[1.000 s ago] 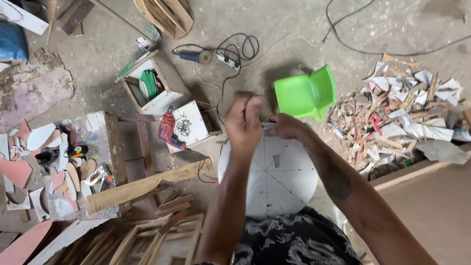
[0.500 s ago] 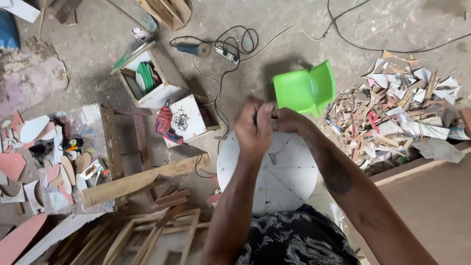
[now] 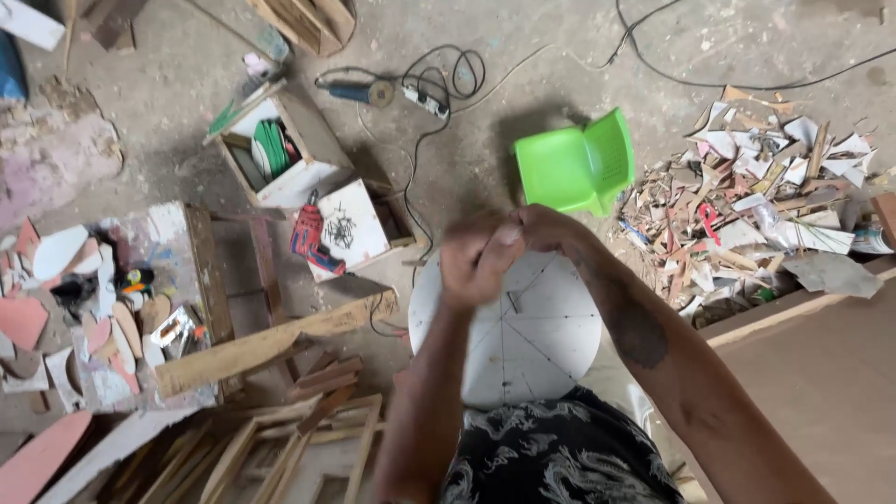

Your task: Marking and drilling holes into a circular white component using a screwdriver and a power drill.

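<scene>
Both my hands meet above the far edge of the white round board.

My left hand (image 3: 478, 266) and right hand (image 3: 541, 229) are bunched together, touching, fingers (image 3: 504, 238) curled in tight as if pinching something small between them; the blur hides what it is, so I cannot tell what they hold, if anything. The white round board (image 3: 523, 345) lies flat directly below my hands and stretches back toward my body, its pencilled spokes running out from the centre. A small dark nail or screw (image 3: 512, 301) lies on the board just below my left hand, its long axis pointing roughly away from me; my left hand is the nearer one to it. The green plastic chair (image 3: 574, 168) lies tipped over on the floor beyond my hands, near but apart.
</scene>
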